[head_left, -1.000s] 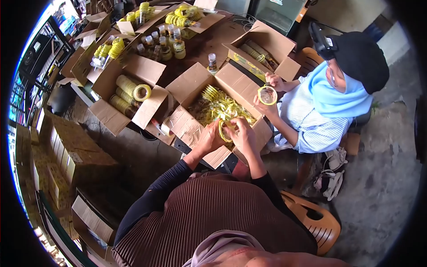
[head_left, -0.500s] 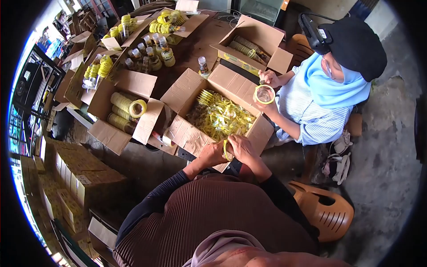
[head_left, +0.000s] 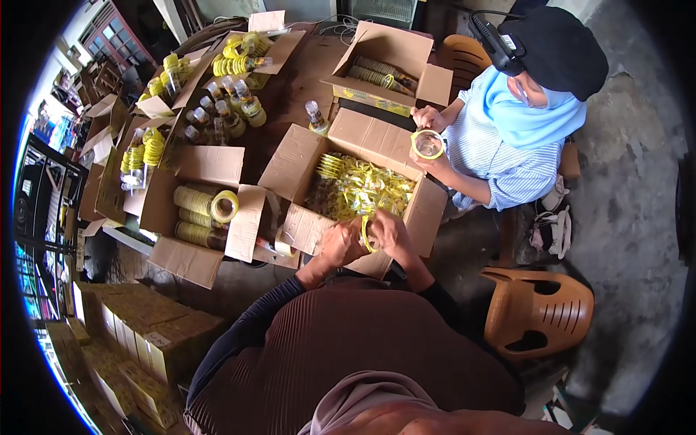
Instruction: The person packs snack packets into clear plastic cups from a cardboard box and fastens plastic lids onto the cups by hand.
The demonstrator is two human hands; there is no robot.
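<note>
L hand [head_left: 339, 245] is curled w/ its fingers closed on a yellow ring [head_left: 365, 230]; R hand [head_left: 388, 232] pinches the same ring from the other side (exact fingertip spots hidden, can't tell). Ring is held up nearly edge-on btwn the two hands, over the near edge of an open carton [head_left: 293, 165]. Inside the carton: a loose heap of yellow-and-clear pieces [head_left: 370, 185], plus a short row of yellow discs [head_left: 331, 165] at the back L corner.

To the L, another open box [head_left: 210, 165] w/ stacked rings [head_left: 194, 197] lying on their sides. Tape roll [head_left: 283, 246] nr its R flap. Behind, a cluster of clear-capped bottles [head_left: 219, 123] on the table, & one lone bottle [head_left: 315, 117] just beyond the carton.

On the R, a co-worker in a striped top [head_left: 507, 174] holds a separate yellow-rimmed ring [head_left: 428, 145] w/ both hands. Orange chair [head_left: 547, 313] nearby, lower R.
</note>
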